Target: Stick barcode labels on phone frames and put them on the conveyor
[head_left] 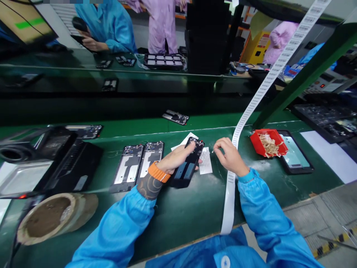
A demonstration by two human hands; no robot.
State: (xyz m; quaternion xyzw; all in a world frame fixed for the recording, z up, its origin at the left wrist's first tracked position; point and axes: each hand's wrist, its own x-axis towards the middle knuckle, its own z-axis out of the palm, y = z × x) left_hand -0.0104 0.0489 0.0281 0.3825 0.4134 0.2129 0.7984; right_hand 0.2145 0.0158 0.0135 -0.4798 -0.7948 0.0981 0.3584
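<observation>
My left hand (178, 158) grips a black phone frame (187, 163), holding it tilted above the green bench. My right hand (229, 154) hovers just right of it with fingertips pinched on something tiny that I cannot make out. Under the phone frame lie white label sheets (206, 163). A long white strip of barcode labels (251, 108) hangs down from the upper right and runs beside my right wrist. Left of my left hand, two more phone frames (138, 165) lie flat side by side.
A red bin (258, 143) with pale scraps sits to the right, beside a phone in a black tray (298, 158). A black machine (55, 160) and a tape roll (52, 216) stand at left. More frames (175, 117) lie on the conveyor. Other people work across the line.
</observation>
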